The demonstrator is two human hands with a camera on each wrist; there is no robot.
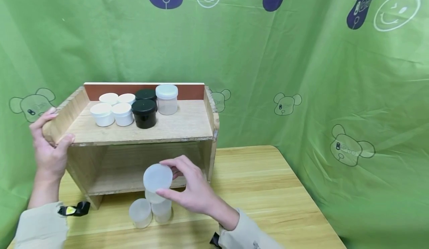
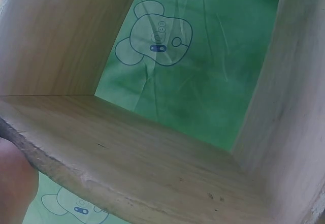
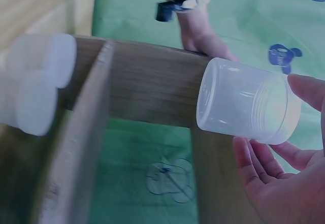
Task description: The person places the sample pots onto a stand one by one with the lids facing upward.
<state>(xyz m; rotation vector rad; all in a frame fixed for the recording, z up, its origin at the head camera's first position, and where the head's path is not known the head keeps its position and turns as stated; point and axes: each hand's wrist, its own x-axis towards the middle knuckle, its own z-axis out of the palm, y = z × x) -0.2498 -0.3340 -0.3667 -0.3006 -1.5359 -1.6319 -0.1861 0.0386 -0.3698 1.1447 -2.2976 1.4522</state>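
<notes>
My right hand [image 1: 191, 189] holds a translucent lidded jar [image 1: 157, 180] between thumb and fingers, raised in front of a small wooden shelf [image 1: 144, 139]. In the right wrist view this jar [image 3: 238, 102] looks see-through, with nothing visible inside. Below it, two similar jars [image 1: 140, 213] stand side by side on the table. My left hand [image 1: 50, 148] grips the shelf's left side panel, with its thumb over the top board's front corner. Part of a left-hand digit [image 2: 15, 181] shows against the wooden edge in the left wrist view.
On the shelf's top board stand several white tubs [image 1: 102, 114], two black jars [image 1: 145, 115] and one translucent jar [image 1: 167, 102]. The shelf stands on a wood-grain table [image 1: 261, 189]. Green patterned cloth [image 1: 234, 48] hangs behind and to the right.
</notes>
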